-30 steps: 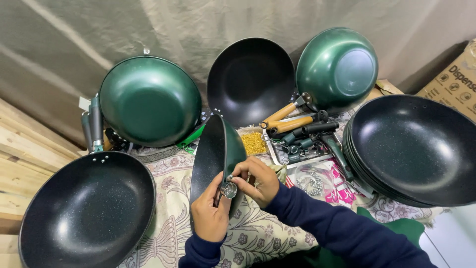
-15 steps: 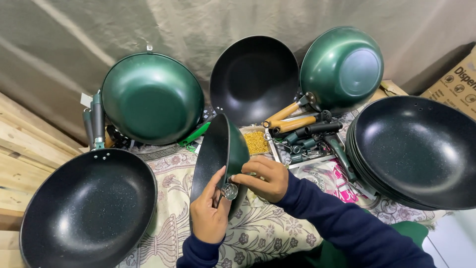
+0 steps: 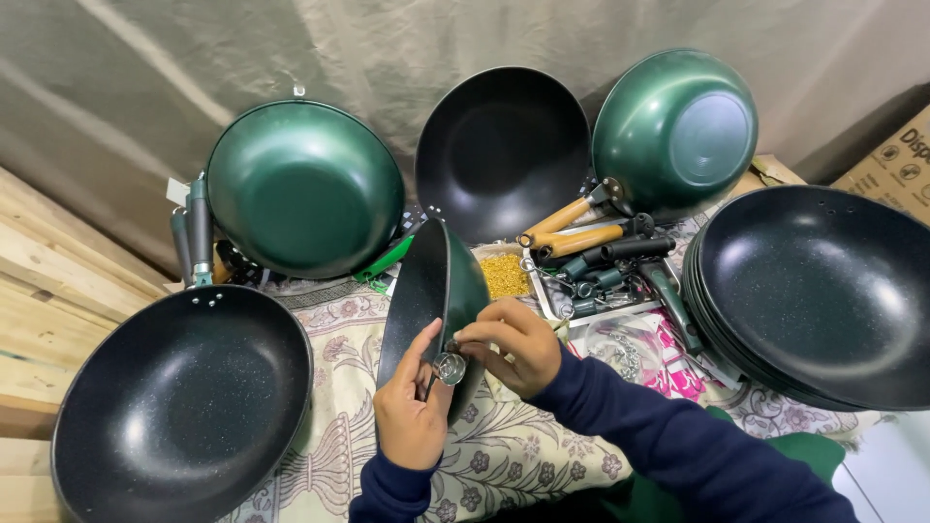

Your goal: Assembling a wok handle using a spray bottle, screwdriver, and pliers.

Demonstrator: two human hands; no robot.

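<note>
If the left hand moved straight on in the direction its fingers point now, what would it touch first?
The left hand points up and away, so it would probably press first into the dark inside of the upright pan it already steadies. Depth is hard to judge.

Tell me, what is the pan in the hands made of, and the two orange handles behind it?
The pan, held on edge, looks like metal: glossy green coating outside, dark, likely non-stick lining inside, judging by the speckled pans nearby. The small round fitting at its rim shines like bare steel. The orange handles look like wood or wood-look plastic; it's hard to tell.
</note>
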